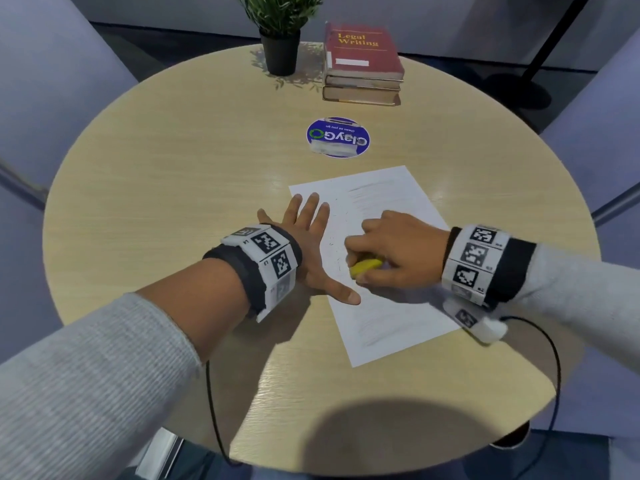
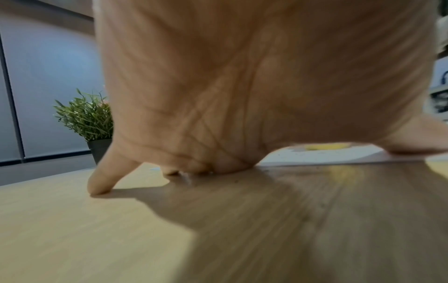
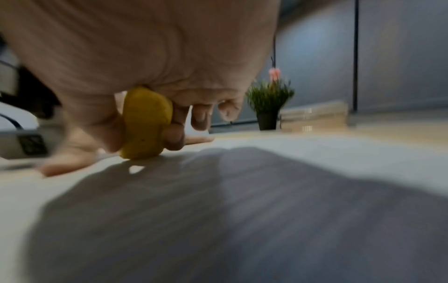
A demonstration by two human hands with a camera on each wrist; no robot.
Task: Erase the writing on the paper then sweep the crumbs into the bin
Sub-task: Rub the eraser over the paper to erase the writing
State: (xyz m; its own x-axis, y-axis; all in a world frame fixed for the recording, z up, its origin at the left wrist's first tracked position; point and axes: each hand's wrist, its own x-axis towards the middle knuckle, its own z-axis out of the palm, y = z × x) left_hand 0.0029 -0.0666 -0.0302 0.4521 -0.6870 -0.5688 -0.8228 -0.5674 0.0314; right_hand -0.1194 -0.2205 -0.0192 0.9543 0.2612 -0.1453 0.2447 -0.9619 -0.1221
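A white sheet of paper (image 1: 384,271) lies on the round wooden table (image 1: 173,168), with faint pencil lines and dark eraser crumbs (image 1: 337,233) scattered on its left half. My left hand (image 1: 311,244) lies flat with spread fingers on the paper's left edge, thumb on the sheet. My right hand (image 1: 391,251) grips a yellow eraser (image 1: 365,266) and presses it onto the paper. In the right wrist view the eraser (image 3: 145,124) sits between thumb and curled fingers, its bottom edge on the paper (image 3: 315,153). No bin is in view.
A round blue sticker (image 1: 337,136) lies beyond the paper. A potted plant (image 1: 280,32) and a stack of books (image 1: 362,64) stand at the far edge. Chairs flank the table left and right. Cables hang from both wrists over the near edge.
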